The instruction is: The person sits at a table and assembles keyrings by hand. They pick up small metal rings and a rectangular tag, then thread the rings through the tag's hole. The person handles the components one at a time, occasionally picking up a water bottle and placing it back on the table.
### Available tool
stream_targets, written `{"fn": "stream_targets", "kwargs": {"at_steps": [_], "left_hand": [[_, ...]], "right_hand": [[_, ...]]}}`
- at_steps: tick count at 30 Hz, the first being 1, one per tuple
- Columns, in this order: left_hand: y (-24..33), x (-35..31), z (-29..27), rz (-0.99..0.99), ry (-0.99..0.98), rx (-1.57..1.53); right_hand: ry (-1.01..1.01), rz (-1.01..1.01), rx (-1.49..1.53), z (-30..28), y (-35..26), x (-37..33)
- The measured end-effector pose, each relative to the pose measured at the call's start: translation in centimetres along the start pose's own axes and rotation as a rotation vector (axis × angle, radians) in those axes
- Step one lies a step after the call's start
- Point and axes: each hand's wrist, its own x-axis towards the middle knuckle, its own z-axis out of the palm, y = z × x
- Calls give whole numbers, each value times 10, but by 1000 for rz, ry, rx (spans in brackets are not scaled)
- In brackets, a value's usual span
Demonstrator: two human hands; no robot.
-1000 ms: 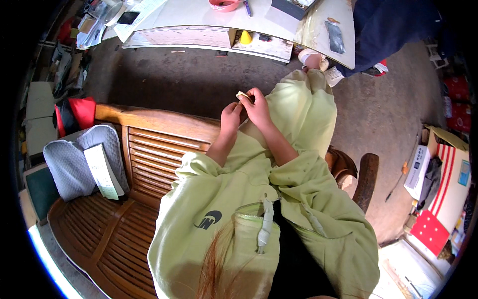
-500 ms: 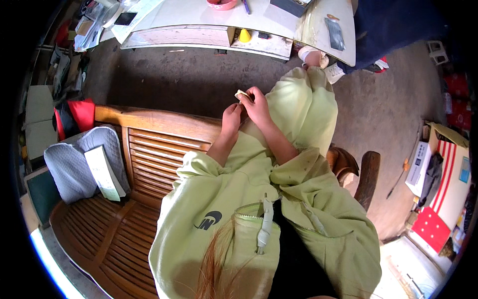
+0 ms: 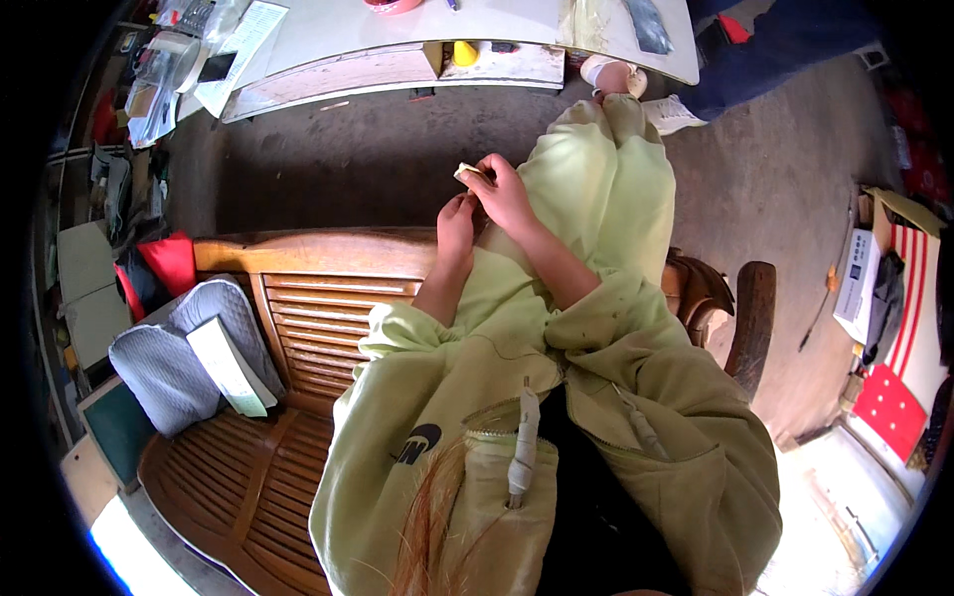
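Over my lap, beside the knees of my pale green trousers (image 3: 611, 199), my two hands are close together. The thumb and fingers of my right hand (image 3: 505, 195) pinch a small, pale cream-coloured piece (image 3: 464, 171). It is too small for me to tell its kind. Just below and to the left is my left hand (image 3: 456, 230), with its fingers drawn together near the right hand's fingers. Whatever it may hold is hidden.
I sit on a slatted wooden bench (image 3: 338, 260). To my left a grey cushion (image 3: 164, 358) and a paper pad (image 3: 224, 363) rest on it. Ahead stands a white table (image 3: 517, 25), with a yellow cone-shaped thing (image 3: 464, 54) on its lower shelf. Boxes stand at the right.
The view has shifted, so the table sits higher and the bench lower in it. My hands stay close together, and my right hand still pinches the pale piece.
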Motion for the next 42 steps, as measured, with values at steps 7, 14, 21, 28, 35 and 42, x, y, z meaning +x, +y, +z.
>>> {"fn": "stream_targets", "kwargs": {"at_steps": [7, 14, 21, 28, 35, 42], "left_hand": [[2, -3, 5, -10, 38, 11], [-6, 3, -5, 258, 65, 184], [10, -17, 17, 346, 149, 207], [12, -18, 15, 350, 165, 194], [13, -18, 10, 314, 112, 186], [11, -16, 11, 325, 83, 200]], "right_hand": [[-5, 30, -76, -1, -2, 0], [159, -292, -255, 3, -11, -2], [148, -333, -226, 1, -25, -9], [31, -270, -203, -4, -21, -9], [-13, -200, -192, -6, -19, -8], [57, -146, -173, -7, -17, -6]]}}
